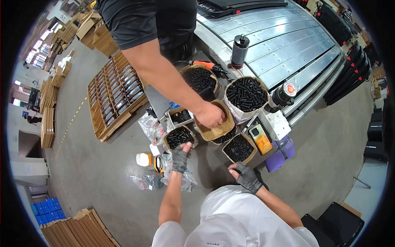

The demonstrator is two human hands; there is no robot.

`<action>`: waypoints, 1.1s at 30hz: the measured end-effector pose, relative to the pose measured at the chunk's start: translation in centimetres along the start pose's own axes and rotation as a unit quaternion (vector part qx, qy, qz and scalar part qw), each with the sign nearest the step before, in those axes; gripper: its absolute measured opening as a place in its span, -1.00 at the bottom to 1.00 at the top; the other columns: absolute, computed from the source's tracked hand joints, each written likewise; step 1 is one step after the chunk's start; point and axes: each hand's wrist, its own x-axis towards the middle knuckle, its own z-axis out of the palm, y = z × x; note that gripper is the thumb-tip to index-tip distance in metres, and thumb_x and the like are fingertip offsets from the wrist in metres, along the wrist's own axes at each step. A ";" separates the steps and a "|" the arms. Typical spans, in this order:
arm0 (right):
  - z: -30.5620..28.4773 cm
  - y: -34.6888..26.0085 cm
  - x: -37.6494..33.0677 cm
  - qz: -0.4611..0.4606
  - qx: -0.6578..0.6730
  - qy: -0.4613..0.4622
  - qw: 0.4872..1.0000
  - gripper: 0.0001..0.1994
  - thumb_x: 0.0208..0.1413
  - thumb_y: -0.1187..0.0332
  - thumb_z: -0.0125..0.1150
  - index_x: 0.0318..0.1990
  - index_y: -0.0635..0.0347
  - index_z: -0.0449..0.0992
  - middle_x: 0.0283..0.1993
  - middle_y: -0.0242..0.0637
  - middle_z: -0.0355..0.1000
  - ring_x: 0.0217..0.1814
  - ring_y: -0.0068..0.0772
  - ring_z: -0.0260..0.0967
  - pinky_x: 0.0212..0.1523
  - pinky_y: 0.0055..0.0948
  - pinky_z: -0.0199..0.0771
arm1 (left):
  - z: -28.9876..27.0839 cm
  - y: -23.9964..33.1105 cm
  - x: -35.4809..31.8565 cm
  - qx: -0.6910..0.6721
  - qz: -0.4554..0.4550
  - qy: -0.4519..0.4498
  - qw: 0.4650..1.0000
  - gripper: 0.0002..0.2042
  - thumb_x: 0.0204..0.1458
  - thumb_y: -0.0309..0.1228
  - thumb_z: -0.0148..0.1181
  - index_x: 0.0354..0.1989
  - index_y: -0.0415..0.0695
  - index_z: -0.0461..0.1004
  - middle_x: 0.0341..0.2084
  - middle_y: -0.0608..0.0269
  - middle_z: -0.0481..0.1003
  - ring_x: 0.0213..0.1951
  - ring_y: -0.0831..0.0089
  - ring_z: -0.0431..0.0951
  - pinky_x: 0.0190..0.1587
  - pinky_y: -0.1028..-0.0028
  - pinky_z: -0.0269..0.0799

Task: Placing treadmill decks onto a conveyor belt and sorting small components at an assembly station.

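My left hand [180, 159], in a grey fingerless glove, is at the near rim of a box of black screws [179, 136]. Its fingers are curled together, and anything between them is hidden. To the right, my right hand [247, 178], gloved the same way, is held just below a box of small black parts [238, 149]. Its thumb and fingers are pinched together; what they hold, if anything, is too small to make out. Across from me, another person's bare hand [212, 114] reaches into a brown cardboard box [210, 133] between the other containers.
More black-part boxes [247, 94] crowd the bench beside a phone [261, 139]. An orange power tool [205, 65] and black cylinder [240, 51] stand farther back. A metal slatted conveyor [279, 37] fills the far right. Plastic bags [150, 180] and a partitioned carton [101, 133] are left.
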 end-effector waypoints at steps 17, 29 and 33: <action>1.4 -0.1 -1.6 0.057 0.101 -0.116 0.987 -0.77 0.13 0.45 0.22 -0.07 0.28 0.44 -0.20 -0.24 0.49 -0.11 -0.38 0.46 -0.05 -0.40 0.45 | 5.8 -3.8 -13.1 -0.023 0.025 -0.186 0.982 -0.74 0.07 -0.41 0.25 -0.08 -0.24 0.56 -0.33 0.19 0.55 -0.30 0.47 0.52 -0.20 0.48 0.43; 0.2 7.4 1.3 0.139 0.072 0.020 0.987 -0.74 0.02 0.44 0.25 -0.10 0.20 0.48 -0.18 -0.12 0.49 -0.12 -0.23 0.47 -0.07 -0.34 0.45 | 5.2 -6.9 -12.5 -0.022 -0.016 -0.146 0.989 -0.79 0.10 -0.50 0.23 -0.13 -0.28 0.43 -0.42 0.19 0.57 -0.46 0.52 0.55 -0.38 0.54 0.49; 0.7 9.3 4.8 -0.024 -0.242 -0.003 0.970 -0.63 -0.07 0.38 0.29 -0.03 0.11 0.50 0.01 -0.04 0.41 0.01 -0.05 0.40 -0.02 -0.18 0.45 | 4.0 -8.7 -12.1 -0.047 0.000 -0.118 0.992 -0.80 0.08 -0.52 0.22 -0.15 -0.29 0.43 -0.40 0.18 0.56 -0.46 0.51 0.55 -0.39 0.53 0.50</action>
